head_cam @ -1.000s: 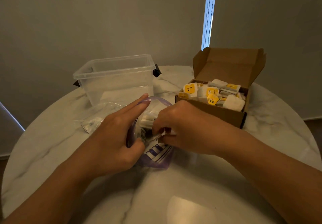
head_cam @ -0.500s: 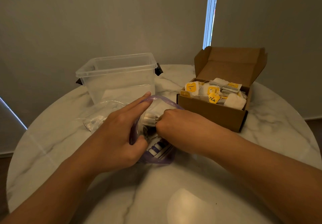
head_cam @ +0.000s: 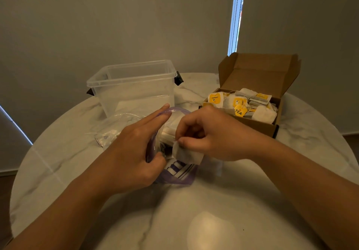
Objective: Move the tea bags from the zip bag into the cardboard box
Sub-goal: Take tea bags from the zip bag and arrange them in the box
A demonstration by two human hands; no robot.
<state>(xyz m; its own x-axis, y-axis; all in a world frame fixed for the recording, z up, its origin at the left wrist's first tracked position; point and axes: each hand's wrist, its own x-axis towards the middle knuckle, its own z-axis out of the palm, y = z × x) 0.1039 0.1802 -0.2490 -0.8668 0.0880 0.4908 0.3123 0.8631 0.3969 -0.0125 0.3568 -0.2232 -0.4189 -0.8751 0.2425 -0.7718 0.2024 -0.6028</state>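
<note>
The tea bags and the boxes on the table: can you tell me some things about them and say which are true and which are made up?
1. The right hand pinches a white paper tea bag. True.
2. The brown cardboard box is shut. False: its lid stands open, with tea bags inside.
3. The left hand holds the purple-edged clear plastic zip bag open. True.
4. The clear plastic tub is full of tea bags. False: no tea bags show in it.
5. The tags in the box are yellow. True.
</note>
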